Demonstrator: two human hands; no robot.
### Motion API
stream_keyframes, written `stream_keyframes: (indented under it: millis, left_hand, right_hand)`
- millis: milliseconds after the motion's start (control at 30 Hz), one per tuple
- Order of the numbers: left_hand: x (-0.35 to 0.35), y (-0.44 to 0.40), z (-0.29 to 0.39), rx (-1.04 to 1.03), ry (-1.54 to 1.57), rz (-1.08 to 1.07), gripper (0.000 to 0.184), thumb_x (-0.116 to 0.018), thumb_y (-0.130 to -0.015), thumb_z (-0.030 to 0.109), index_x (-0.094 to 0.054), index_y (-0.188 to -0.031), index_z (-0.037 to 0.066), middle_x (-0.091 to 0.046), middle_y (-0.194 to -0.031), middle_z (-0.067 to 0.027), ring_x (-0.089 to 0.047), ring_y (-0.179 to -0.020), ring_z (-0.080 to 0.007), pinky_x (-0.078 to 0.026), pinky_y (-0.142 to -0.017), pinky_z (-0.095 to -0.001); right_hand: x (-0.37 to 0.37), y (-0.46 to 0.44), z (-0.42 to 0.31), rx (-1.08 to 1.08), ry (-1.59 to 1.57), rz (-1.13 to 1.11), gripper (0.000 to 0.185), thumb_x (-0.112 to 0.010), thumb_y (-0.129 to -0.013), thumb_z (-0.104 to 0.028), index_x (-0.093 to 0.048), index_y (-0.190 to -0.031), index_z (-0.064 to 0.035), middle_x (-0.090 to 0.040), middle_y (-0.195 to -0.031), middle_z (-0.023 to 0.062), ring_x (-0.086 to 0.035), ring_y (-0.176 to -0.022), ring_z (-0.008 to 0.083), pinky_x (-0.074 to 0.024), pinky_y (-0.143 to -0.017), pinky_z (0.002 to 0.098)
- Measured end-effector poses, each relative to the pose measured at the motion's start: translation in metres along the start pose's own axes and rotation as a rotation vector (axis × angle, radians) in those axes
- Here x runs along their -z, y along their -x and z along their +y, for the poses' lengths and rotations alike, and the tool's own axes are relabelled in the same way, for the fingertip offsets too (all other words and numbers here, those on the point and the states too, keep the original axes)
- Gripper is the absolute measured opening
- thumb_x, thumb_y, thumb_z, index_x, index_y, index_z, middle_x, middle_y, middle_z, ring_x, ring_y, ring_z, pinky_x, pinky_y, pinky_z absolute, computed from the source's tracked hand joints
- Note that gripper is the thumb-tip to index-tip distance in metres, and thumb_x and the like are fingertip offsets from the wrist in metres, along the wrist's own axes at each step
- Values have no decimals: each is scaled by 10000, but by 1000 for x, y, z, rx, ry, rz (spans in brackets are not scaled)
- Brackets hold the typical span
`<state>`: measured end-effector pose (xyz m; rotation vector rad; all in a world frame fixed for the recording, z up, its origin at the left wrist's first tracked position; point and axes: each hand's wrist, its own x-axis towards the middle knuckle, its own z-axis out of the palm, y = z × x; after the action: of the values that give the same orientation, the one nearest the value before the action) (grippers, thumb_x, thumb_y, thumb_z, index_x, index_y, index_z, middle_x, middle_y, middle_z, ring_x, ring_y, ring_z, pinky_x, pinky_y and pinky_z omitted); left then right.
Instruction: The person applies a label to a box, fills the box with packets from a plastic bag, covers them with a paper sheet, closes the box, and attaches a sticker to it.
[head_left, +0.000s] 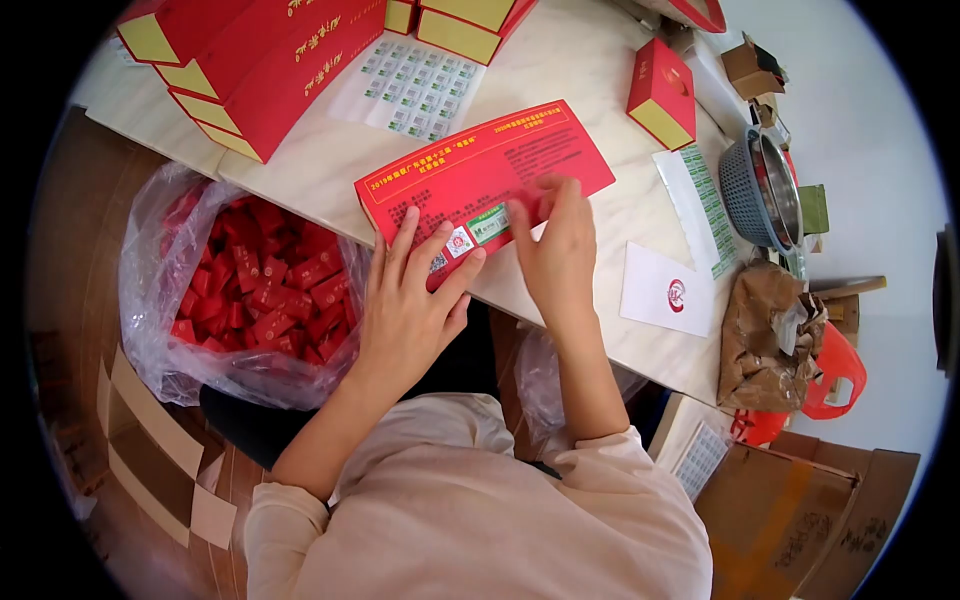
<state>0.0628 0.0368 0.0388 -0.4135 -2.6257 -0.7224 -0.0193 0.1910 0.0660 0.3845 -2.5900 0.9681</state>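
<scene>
A long red box point(480, 170) with yellow and dark print lies slanted at the table's near edge. Its face carries a green-and-white sticker point(489, 224) beside a white square code label point(459, 242). My left hand point(415, 285) rests on the box's near left part, fingers spread over its surface and nothing gripped. Over the near right edge is my right hand point(562, 240), thumb close to the green sticker and forefinger bent, with a gap between them. Whether its fingertips touch the box I cannot tell.
Stacked red boxes point(275, 65) stand at the back left, near a sticker sheet point(415, 90). Rightward are a small red box point(662, 92), another sticker sheet point(705, 205), a white card point(665, 290) and a blue basket point(745, 190). A plastic bag point(150, 260) holds many red packets.
</scene>
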Motion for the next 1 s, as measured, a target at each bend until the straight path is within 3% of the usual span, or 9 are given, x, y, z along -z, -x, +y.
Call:
stream_keyframes:
  millis: [100, 167, 233, 300, 467, 567, 633, 767, 1000]
  left_hand:
    - [1, 2, -8, -24, 104, 36, 421, -684, -781, 149, -596, -1192, 139, -446, -1306, -147, -357, -1310, -371, -335, -1028, -561]
    - [1, 3, -22, 25, 288, 82, 387, -663, -809, 146, -585, -1186, 103, -451, -1301, -152, -371, -1303, -354, -336, -1038, -515]
    - [6, 0, -31, 74, 477, 119, 357, -642, -837, 144, -574, -1180, 68, -456, -1296, -157, -385, -1295, -338, -337, -1048, -468]
    - [17, -14, -42, 212, 487, 323, 352, -605, -874, 132, -536, -1200, 16, -469, -1278, -179, -418, -1263, -333, -334, -1051, -402]
    - [-13, -31, -85, 478, 920, 257, 461, -564, -943, 197, -405, -1335, 15, -475, -1320, -150, -449, -1227, -231, -345, -1044, -349]
    - [-24, -22, -83, 532, 888, 212, 422, -608, -915, 304, -547, -1178, -20, -613, -1113, -171, -578, -1044, -225, -440, -918, -348]
    - [-15, -11, -62, 421, 669, 188, 440, -651, -875, 322, -555, -1144, -13, -613, -1071, -190, -594, -1003, -300, -449, -896, -373]
    - [-17, 21, -21, 394, 760, 192, 511, -712, -818, 314, -510, -1149, -20, -541, -1064, -204, -551, -1019, -345, -450, -863, -390]
    - [-8, 33, 6, 266, 859, 197, 575, -709, -823, 202, -415, -1260, -28, -462, -1220, -207, -463, -1188, -326, -372, -1015, -385]
  right_hand:
    - [-6, 0, 20, 38, 186, 155, 272, -649, -792, -45, -553, -1045, -18, -593, -981, 150, -550, -891, 320, -424, -778, 404]
    - [-6, 10, 15, 292, 197, 223, 352, -596, -822, -50, -550, -1170, -23, -573, -1158, 169, -526, -1077, 343, -386, -900, 436]
    - [-4, 35, 1, 393, 135, -104, 529, -598, -834, -124, -472, -1340, -32, -442, -1409, 157, -378, -1334, 309, -241, -1093, 464]
    - [-9, 47, -4, 354, 187, -178, 523, -576, -866, -158, -453, -1354, -16, -403, -1443, 145, -337, -1367, 283, -199, -1118, 473]
    - [-1, 47, 22, 68, 280, 29, 525, -506, -925, -224, -396, -1376, 21, -344, -1455, 220, -315, -1357, 355, -209, -1113, 483]
    - [-12, 68, 38, -117, 3, 28, 543, -413, -981, -275, -317, -1404, 52, -335, -1423, 281, -326, -1322, 408, -233, -1107, 450]
    - [-20, 86, 23, -109, -300, -32, 536, -369, -1002, -285, -303, -1406, 60, -372, -1398, 253, -343, -1315, 360, -237, -1104, 418]
    - [-21, 119, -3, -540, -851, 87, 485, -381, -1006, -268, -363, -1376, 45, -451, -1347, 154, -430, -1234, 237, -305, -1060, 350]
    - [23, 126, -15, -632, -886, 17, 431, -405, -988, -211, -412, -1364, -1, -546, -1242, 101, -511, -1133, 182, -378, -990, 311]
